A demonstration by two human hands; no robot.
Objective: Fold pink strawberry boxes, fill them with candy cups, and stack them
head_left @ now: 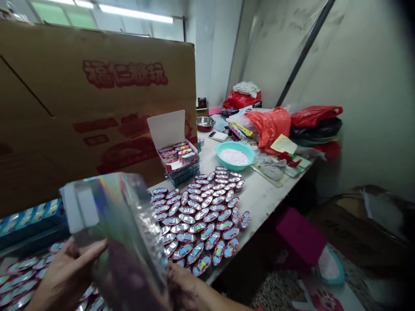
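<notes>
Gripping holographic box, both hands

Both the left hand and right hand are bare, without gloves.

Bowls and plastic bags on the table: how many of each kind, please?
Teal bowl with white pellets: 1
Steel bowl: 1
Red or orange plastic bags: 3
Black plastic bag: 1
Total: 6

Ceiling tube light, blurred foreground, dark corners
</notes>
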